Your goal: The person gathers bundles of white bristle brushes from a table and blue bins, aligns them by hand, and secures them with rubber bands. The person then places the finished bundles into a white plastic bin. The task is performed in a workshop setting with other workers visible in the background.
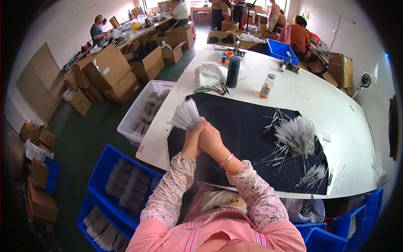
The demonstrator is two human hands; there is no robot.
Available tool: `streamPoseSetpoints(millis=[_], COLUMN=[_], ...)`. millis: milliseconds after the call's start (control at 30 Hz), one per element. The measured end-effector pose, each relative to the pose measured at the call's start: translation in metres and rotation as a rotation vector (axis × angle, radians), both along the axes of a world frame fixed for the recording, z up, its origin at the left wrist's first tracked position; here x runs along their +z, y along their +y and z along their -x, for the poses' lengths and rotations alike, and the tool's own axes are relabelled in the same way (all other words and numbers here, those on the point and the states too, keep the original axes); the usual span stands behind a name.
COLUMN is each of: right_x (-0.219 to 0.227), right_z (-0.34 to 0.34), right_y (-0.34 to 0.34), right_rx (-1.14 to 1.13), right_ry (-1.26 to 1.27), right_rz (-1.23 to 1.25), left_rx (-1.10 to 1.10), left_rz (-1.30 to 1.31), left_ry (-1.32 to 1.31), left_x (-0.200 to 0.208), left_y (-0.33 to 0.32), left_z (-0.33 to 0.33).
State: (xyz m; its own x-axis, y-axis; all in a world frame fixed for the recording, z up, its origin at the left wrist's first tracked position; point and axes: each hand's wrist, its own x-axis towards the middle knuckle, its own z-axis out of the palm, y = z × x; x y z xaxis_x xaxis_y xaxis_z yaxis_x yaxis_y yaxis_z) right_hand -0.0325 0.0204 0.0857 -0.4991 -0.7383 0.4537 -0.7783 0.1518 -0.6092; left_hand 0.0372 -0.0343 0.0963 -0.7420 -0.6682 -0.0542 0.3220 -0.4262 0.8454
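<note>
A thick bundle of small wire brushes (185,115) with pale bristles fans upward over the left part of a dark cloth (239,126). My left hand (192,140) is wrapped round the bundle's lower end. Pressed against it, my right hand (210,136) closes round the same end, so the wire stems are hidden between the palms. On the right of the cloth lies a big heap of similar brushes (296,136), with loose ones scattered beside it. Nearer the front edge is a smaller pile of brushes (312,175).
Behind the cloth stand a dark bottle (233,72), a glass jar (267,86) and a white cloth bag (208,74). Left of the white table (348,126), a clear bin (130,122) and blue bins (105,168) hold brushes. Cardboard boxes (109,71) and several people are farther back.
</note>
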Motion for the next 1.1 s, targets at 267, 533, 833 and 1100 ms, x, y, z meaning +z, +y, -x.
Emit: streamPoseSetpoints(millis=[267,533,833,1100], right_x=[0.051,0.083,0.05,0.049], right_z=[-0.009,0.006,0.031,0.052], right_y=[0.07,0.098,0.075,0.046], right_rx=[-0.117,0.16,0.191,0.242], right_ry=[0.578,0.481,0.443,0.469], right_rz=[0.023,0.031,-0.366,-0.588], left_rx=[-0.296,-0.623,-0.562,-0.511], left_rz=[-0.469,-0.756,-0.833,-0.861], left_ry=[0.404,0.752,0.7,0.621], left_x=[0.006,-0.008,-0.033,-0.057], left_y=[0.036,0.072,0.074,0.061], left_z=[0.012,0.025,0.052,0.064])
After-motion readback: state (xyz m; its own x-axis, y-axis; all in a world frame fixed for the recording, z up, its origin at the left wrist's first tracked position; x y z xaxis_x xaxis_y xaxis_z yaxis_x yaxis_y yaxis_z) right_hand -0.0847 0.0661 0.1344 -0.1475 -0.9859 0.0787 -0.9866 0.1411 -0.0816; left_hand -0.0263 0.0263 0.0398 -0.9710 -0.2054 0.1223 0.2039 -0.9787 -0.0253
